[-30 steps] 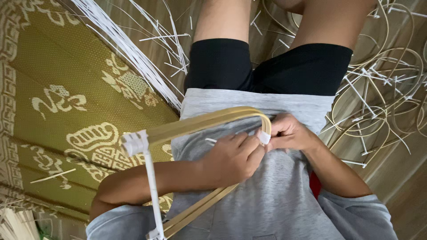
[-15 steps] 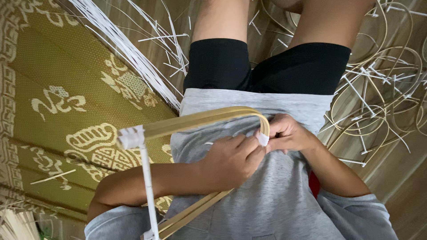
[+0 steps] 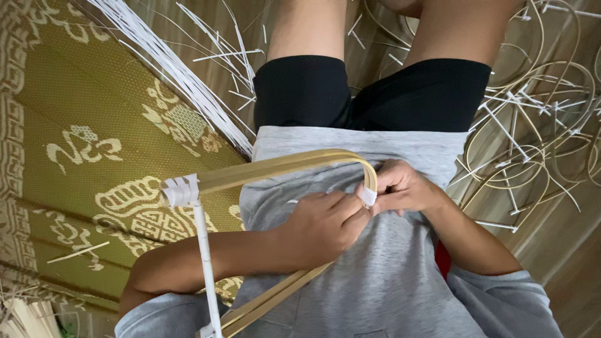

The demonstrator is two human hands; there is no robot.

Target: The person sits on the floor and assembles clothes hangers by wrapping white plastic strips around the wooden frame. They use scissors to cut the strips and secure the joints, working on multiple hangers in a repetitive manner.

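- Left hand [image 3: 322, 225]: forearm comes in from the lower left and lies across the grey shirt; back of the hand faces the camera, fingers curled nearly closed, thumb and fingertips pinching the white wrap [image 3: 367, 196] at the bend of the frame
- Right hand [image 3: 404, 186]: forearm enters from the lower right, wrist bent inward; fingers folded shut around the same bend from the right side, knuckles just beside the left thumb, the two hands touching at the wrap
- Bent cane frame [image 3: 282, 166]: pale yellow flat strips doubled together, running from the left corner rightward over the lap, turning sharply at the hands, then passing under the left hand and down toward the bottom edge
- White corner binding [image 3: 179, 191]: wound around the left end of the frame, well apart from both hands
- White rod [image 3: 207, 266]: runs from the corner binding down to the bottom edge, crossing in front of the left forearm
- Grey shirt [image 3: 388, 275] and black shorts [image 3: 369, 94]: the person's own, behind the frame
- Woven mat [image 3: 75, 138]: green-gold with pale patterns, on the left
- White strips [image 3: 169, 59]: a long bundle slanting across the upper left
- Cane hoops [image 3: 538, 119]: loose loops and offcuts on the wooden floor, right side
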